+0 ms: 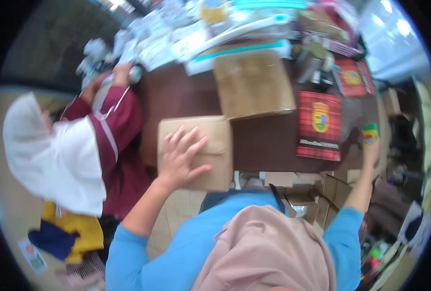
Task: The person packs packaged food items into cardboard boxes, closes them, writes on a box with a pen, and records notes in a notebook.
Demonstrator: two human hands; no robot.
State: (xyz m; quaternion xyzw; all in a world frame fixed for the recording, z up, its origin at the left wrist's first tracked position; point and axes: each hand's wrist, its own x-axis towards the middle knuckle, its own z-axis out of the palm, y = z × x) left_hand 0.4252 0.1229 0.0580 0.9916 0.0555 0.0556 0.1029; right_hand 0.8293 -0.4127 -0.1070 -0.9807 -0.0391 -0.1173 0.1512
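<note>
My left hand (179,162) lies flat with spread fingers on a small brown cardboard box (219,138). The box sits at the table's near edge and juts a little over it. Out at the right end of the table, my right hand (371,154) is closed on a small green and yellow item (370,132) with a bit of red, too blurred to name exactly. Nearest to that hand is a red plaid booklet or pack (319,127) with a yellow crest, lying on the table.
A larger brown cardboard piece (254,85) lies mid-table (269,145). Clear plastic bags (152,41) pile up at the back. A second red pack (351,77) is back right. A co-worker in a white head covering (55,150) works at left. Open cartons (298,194) stand below.
</note>
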